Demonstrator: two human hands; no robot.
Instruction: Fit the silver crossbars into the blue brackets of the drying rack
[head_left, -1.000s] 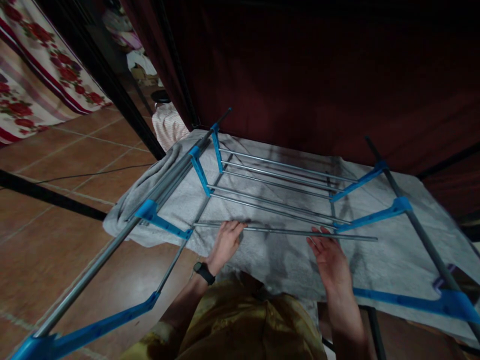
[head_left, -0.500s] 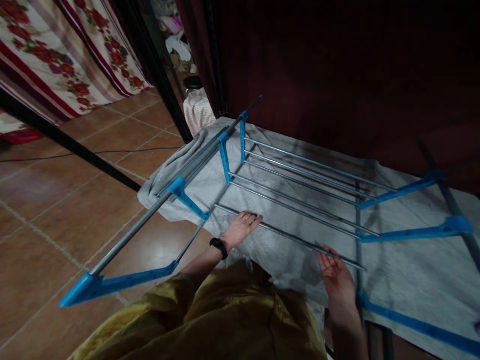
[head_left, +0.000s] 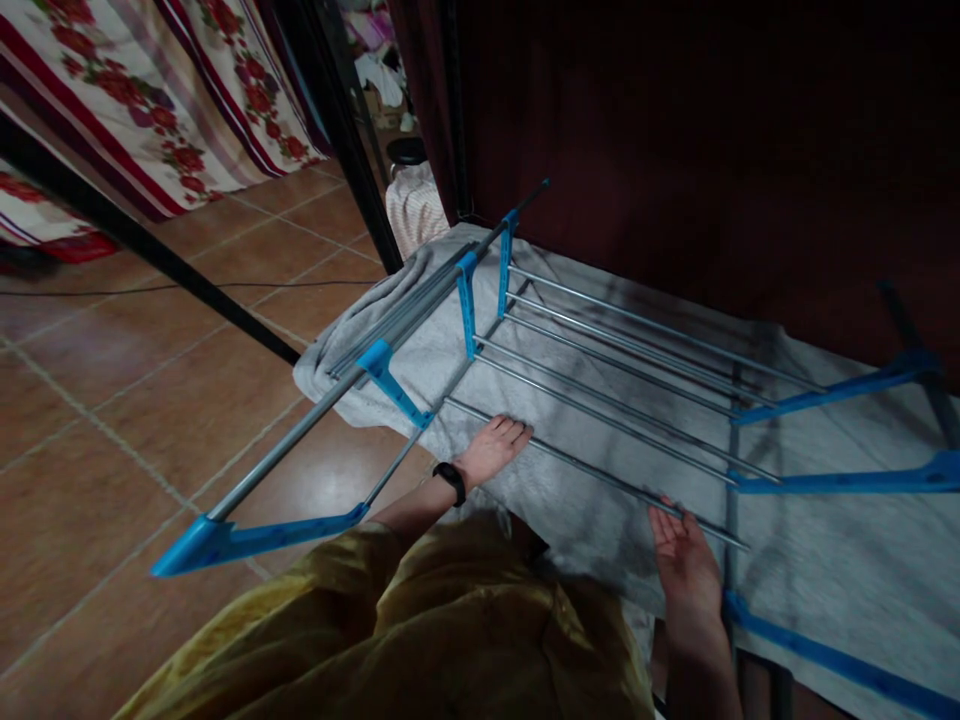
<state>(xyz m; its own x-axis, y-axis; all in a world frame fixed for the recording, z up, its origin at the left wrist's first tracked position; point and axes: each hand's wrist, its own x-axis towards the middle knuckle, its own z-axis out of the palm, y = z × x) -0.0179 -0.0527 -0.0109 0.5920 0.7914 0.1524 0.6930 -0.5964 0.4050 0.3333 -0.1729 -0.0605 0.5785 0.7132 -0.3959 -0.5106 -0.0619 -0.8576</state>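
A drying rack of grey metal rods (head_left: 615, 375) and blue plastic brackets (head_left: 394, 385) lies over a grey towel (head_left: 817, 580). The nearest rod (head_left: 592, 472) runs parallel to the others. My left hand (head_left: 495, 448), with a black watch (head_left: 448, 480) at the wrist, rests on this rod near its left end, fingers stretched flat. At the rod's right end, my right hand (head_left: 686, 560) is palm up with its fingertips touching the rod, fingers extended. I cannot see either hand wrapped round the rod.
A brown tiled floor (head_left: 150, 400) spreads to the left, crossed by a black bar (head_left: 157, 250). A floral cloth (head_left: 150, 90) hangs at the upper left. A dark red curtain (head_left: 675, 150) backs the rack. My yellow garment (head_left: 420, 630) fills the bottom.
The near rod has swung from a skewed line to lie parallel with the other rods, its left end close to the left bracket. Both hands stayed on it. My view turned left.
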